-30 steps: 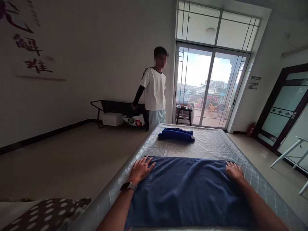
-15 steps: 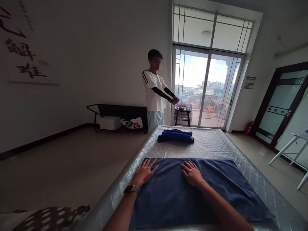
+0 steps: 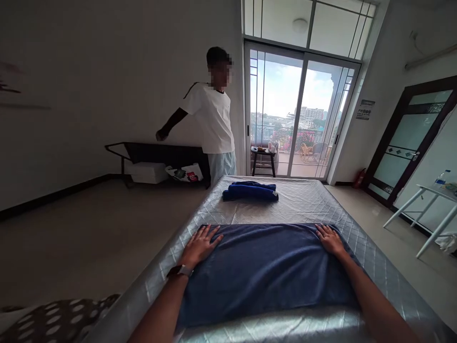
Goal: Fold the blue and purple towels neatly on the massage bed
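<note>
A dark blue towel (image 3: pixel 264 271) lies spread on the silver quilted mattress (image 3: pixel 300 200), with soft creases running across its right half. My left hand (image 3: pixel 200 244) rests flat on the towel's far left corner, fingers apart; a watch is on that wrist. At the far right corner, my right hand (image 3: pixel 330 239) presses on the cloth with its fingers stretched out. Beyond the towel's far edge, a rolled bright blue towel (image 3: pixel 250 191) with a small white tag sits on the mattress.
A person (image 3: pixel 217 119) in a white shirt stands at the mattress's far left corner. Behind are a black bench (image 3: pixel 160 157) and a dark stool (image 3: pixel 263 155) by the glass door. On the right stands a white table (image 3: pixel 437 190) with a bottle. Brown polka-dot fabric (image 3: pixel 60 319) lies lower left.
My right hand has slid right across the towel to its far right corner, while my left stays at the left corner. The person's arm has swung out to the left. The view has shifted slightly.
</note>
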`<state>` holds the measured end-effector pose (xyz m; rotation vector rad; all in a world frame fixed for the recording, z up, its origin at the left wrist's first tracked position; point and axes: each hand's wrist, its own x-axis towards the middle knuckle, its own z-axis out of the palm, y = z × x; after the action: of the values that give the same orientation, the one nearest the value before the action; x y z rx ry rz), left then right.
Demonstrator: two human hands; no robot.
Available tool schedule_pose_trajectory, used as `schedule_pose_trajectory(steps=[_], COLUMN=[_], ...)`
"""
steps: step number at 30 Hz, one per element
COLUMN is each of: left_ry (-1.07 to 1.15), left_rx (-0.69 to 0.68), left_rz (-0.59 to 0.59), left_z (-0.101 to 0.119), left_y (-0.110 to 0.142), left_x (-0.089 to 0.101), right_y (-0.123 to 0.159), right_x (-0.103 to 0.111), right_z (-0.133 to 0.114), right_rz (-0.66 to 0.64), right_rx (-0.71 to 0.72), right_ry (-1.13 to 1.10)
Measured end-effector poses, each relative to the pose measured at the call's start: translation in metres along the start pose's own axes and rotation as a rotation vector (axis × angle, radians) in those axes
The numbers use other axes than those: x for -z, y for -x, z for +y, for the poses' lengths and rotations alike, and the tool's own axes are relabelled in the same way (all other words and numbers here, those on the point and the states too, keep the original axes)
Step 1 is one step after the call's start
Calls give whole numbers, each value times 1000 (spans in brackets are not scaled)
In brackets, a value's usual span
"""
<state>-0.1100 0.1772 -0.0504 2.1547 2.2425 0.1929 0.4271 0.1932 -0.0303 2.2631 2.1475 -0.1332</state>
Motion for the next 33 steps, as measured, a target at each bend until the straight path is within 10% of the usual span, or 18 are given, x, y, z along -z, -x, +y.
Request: schedule_pose_trajectory(steps=[11,17,22,26,33], left_ry=[35,49,29,28,-22], left_rx=[-2,7,-15,-15,-12], left_rz=[-33,-12,27,22,-27], left_z=[6,9,7,4,5], left_y=[6,5,4,3,5], left_x=[12,9,5,4,8], right_y=[9,22,36,35,26], right_x=[29,40,14,8,15], right_z=[-13,-121,-188,-166,-40], right_rz=[-84,160,37,-13,-6], right_rx=[-100,154,354,337,123], right_ry=[40,12,-121,-131,-130])
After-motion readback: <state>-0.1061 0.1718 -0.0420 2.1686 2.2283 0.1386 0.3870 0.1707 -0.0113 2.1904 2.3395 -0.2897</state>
